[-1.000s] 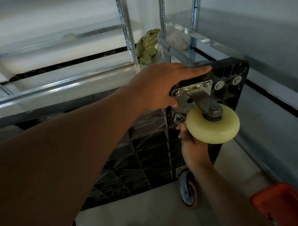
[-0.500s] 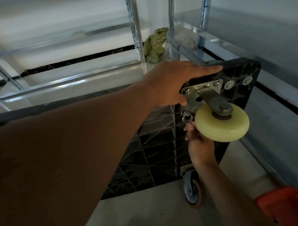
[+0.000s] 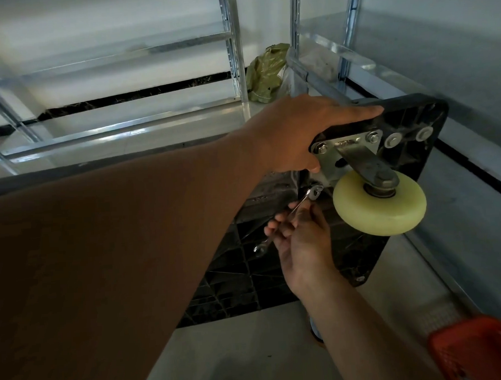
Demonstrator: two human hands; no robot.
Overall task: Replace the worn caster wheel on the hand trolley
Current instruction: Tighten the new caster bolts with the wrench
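The black trolley deck [image 3: 233, 276] stands on edge with its ribbed underside facing me. A cream caster wheel [image 3: 388, 212] hangs from a metal bracket plate [image 3: 331, 157] bolted near the deck's top corner. My left hand [image 3: 292, 133] grips the deck's top edge beside the plate, thumb against the plate's left side. My right hand [image 3: 303, 245] holds a small spanner [image 3: 307, 197] whose head sits on the bolt at the plate's lower left corner; the handle slants down to the left.
Another caster [image 3: 315, 327] shows at the deck's bottom, mostly hidden by my right forearm. An orange basket [image 3: 480, 349] sits on the floor at lower right. Metal shelving [image 3: 234, 47] stands behind and to the right, with a green bag [image 3: 264, 74] in the corner.
The spanner handle has swung from pointing straight down to slanting down-left, and my right hand has moved left and lower with it. My left hand keeps its hold.
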